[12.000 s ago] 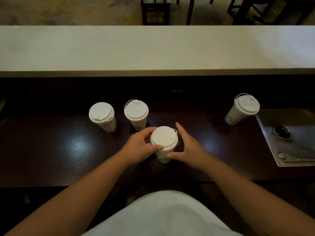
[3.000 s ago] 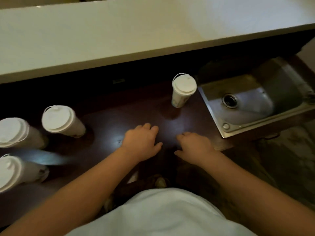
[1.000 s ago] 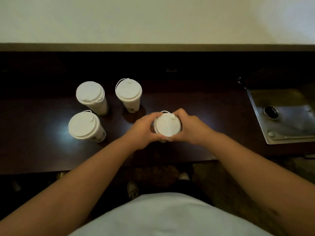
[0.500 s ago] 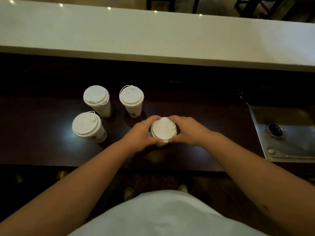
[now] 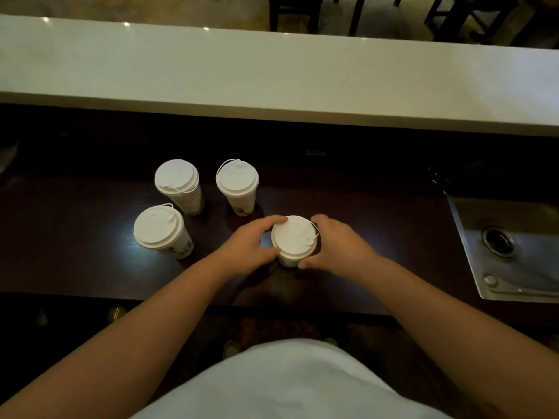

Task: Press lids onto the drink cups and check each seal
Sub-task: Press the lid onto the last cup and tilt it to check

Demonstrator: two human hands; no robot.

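A white paper drink cup with a white lid (image 5: 294,239) stands upright on the dark counter (image 5: 378,225) in front of me. My left hand (image 5: 246,247) curls around its left side and my right hand (image 5: 335,244) around its right side, fingers at the lid's rim. Three more lidded cups stand to the left: one at the back left (image 5: 177,178), one at the back middle (image 5: 237,178), one nearer at the left (image 5: 158,226). Their lids sit flat on the rims.
A steel sink (image 5: 511,246) with a drain is set into the counter at the right. A raised white bar top (image 5: 272,71) runs across behind the work surface. Dark chair legs (image 5: 292,10) stand beyond it.
Since a second ago the cup between my hands has stayed in place and both hands have loosened slightly around the lid. Three seconds ago this cup stood by the sink, my hands empty.
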